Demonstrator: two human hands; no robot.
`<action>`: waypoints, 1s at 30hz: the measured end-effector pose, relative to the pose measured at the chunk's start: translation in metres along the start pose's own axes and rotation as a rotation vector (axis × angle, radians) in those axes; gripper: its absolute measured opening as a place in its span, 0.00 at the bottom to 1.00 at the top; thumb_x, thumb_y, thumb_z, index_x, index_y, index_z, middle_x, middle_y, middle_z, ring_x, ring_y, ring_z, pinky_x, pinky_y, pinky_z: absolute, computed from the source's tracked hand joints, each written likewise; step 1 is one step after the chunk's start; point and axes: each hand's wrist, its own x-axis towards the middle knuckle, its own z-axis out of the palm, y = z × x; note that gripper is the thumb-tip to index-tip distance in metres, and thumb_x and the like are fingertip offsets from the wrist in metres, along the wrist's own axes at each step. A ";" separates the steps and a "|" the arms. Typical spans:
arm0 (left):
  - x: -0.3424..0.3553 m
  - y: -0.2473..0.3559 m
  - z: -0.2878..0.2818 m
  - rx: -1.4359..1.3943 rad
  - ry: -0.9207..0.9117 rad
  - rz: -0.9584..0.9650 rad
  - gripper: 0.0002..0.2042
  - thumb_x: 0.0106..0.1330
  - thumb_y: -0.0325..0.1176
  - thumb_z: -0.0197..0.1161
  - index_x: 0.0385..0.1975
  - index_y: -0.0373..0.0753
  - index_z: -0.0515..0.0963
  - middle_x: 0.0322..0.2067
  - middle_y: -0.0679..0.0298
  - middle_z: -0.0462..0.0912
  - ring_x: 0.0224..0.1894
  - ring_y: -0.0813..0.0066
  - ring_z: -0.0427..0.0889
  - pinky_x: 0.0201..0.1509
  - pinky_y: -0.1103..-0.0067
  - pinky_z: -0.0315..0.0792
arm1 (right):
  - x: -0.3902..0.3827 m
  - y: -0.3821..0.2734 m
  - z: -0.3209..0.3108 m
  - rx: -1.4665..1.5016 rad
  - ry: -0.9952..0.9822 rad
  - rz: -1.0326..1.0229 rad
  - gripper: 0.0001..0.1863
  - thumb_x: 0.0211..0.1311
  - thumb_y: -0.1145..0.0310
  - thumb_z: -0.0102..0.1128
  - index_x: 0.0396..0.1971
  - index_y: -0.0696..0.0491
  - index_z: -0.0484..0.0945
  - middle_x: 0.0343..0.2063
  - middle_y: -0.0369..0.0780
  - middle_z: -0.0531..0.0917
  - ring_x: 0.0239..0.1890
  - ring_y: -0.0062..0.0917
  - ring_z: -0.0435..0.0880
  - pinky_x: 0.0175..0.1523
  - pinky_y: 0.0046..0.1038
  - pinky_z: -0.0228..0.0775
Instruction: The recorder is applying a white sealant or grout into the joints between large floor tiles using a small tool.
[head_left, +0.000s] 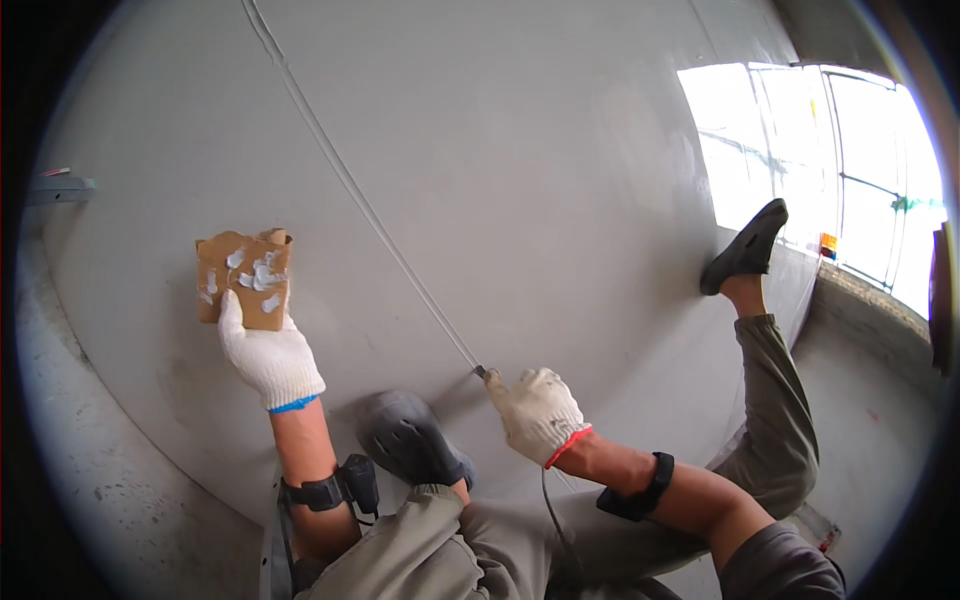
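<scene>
My left hand (262, 350), in a white knitted glove with a blue cuff edge, grips a folded piece of brown cardboard (222, 262). Several dabs of pale grey-white paste (264, 275) are smeared on its face. My right hand (540, 412), in a white glove with a red cuff edge, is closed around a small tool (480, 371). Only the tool's dark tip shows; the fingers hide the rest. That tip meets the lower end of a long, straight pale seam (345, 177), which runs up and left across a smooth grey surface (520, 170).
At the right is a bright opening (770, 140) with bars across it. My clogged feet rest near the surface, one shoe (405, 435) between my hands, the other (750, 248) by the opening. A metal piece (62, 188) juts in at the far left. A thin cord (556, 520) hangs below my right wrist.
</scene>
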 end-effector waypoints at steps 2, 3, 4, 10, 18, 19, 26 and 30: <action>0.000 -0.004 -0.002 -0.005 -0.020 0.019 0.29 0.79 0.38 0.57 0.74 0.32 0.60 0.64 0.53 0.73 0.67 0.58 0.76 0.72 0.62 0.73 | -0.010 0.012 0.016 0.002 -0.004 0.012 0.24 0.70 0.68 0.58 0.63 0.62 0.74 0.30 0.54 0.84 0.34 0.52 0.87 0.37 0.52 0.80; 0.004 -0.005 -0.006 -0.003 -0.031 0.023 0.28 0.79 0.37 0.57 0.73 0.32 0.61 0.63 0.53 0.74 0.67 0.58 0.76 0.72 0.62 0.73 | -0.013 0.016 0.024 0.006 -0.015 0.014 0.22 0.73 0.65 0.57 0.59 0.64 0.77 0.30 0.55 0.85 0.35 0.52 0.88 0.37 0.51 0.81; 0.004 -0.006 -0.006 0.003 -0.031 0.011 0.28 0.79 0.37 0.57 0.73 0.32 0.61 0.63 0.53 0.74 0.67 0.58 0.76 0.72 0.62 0.73 | -0.020 0.022 0.034 0.009 -0.022 0.026 0.22 0.73 0.65 0.57 0.59 0.64 0.77 0.30 0.55 0.85 0.35 0.52 0.88 0.37 0.51 0.81; 0.000 -0.004 -0.003 -0.002 -0.085 0.066 0.28 0.78 0.36 0.55 0.74 0.31 0.59 0.66 0.51 0.72 0.68 0.57 0.76 0.74 0.61 0.72 | -0.038 0.045 0.084 0.185 -0.119 0.181 0.24 0.73 0.71 0.54 0.66 0.59 0.73 0.29 0.52 0.84 0.31 0.51 0.86 0.33 0.50 0.79; 0.001 -0.006 -0.011 0.104 -0.191 0.115 0.29 0.79 0.34 0.54 0.74 0.29 0.57 0.66 0.48 0.71 0.69 0.55 0.75 0.73 0.62 0.75 | -0.069 0.082 0.136 0.239 -0.185 0.197 0.27 0.70 0.73 0.56 0.68 0.60 0.71 0.26 0.52 0.82 0.27 0.51 0.82 0.30 0.51 0.75; -0.005 -0.004 -0.003 0.049 -0.158 0.101 0.29 0.79 0.34 0.54 0.74 0.29 0.57 0.66 0.48 0.71 0.69 0.55 0.75 0.73 0.62 0.76 | -0.074 0.084 0.140 0.240 -0.190 0.204 0.27 0.70 0.73 0.56 0.68 0.60 0.71 0.26 0.52 0.82 0.27 0.51 0.82 0.30 0.51 0.75; 0.003 -0.002 -0.009 -0.059 -0.219 0.112 0.28 0.79 0.30 0.53 0.76 0.34 0.53 0.67 0.43 0.68 0.71 0.45 0.72 0.74 0.48 0.74 | -0.095 0.108 0.183 0.213 -0.072 0.199 0.22 0.71 0.59 0.56 0.51 0.64 0.75 0.24 0.51 0.83 0.31 0.47 0.87 0.38 0.48 0.79; -0.001 -0.002 -0.011 -0.066 -0.193 0.121 0.28 0.79 0.29 0.52 0.76 0.35 0.52 0.67 0.43 0.67 0.71 0.44 0.72 0.73 0.48 0.75 | -0.087 0.097 0.161 0.203 -0.249 0.306 0.29 0.81 0.49 0.49 0.48 0.66 0.80 0.25 0.50 0.86 0.33 0.44 0.90 0.41 0.46 0.83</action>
